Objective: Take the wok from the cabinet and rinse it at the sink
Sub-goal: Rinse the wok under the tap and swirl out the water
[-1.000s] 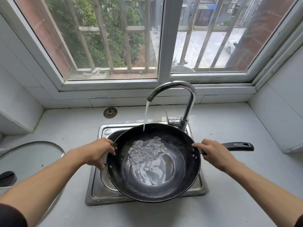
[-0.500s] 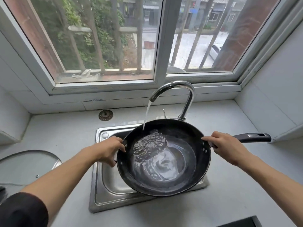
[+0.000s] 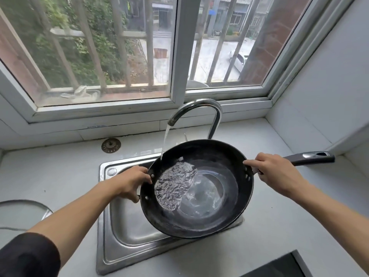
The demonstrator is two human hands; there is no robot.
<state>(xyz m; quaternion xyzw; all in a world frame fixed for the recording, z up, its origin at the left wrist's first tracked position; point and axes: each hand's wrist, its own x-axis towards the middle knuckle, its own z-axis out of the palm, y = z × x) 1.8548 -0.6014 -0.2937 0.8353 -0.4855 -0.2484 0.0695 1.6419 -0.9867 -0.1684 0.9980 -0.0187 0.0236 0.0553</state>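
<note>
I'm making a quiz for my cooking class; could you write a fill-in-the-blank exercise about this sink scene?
1. Water from the faucet pours into the ____.
2. The right hand grips the wok by its long ____.
3. The left hand holds the wok's rim above the steel ____.
4. A round strainer lies on the ____ behind the sink.

Missing words: wok; handle; sink; counter

A black wok (image 3: 209,222) sits over a silvery steel sink (image 3: 123,232), chrome faucet (image 3: 201,104), white countertop (image 3: 50,176).
</note>
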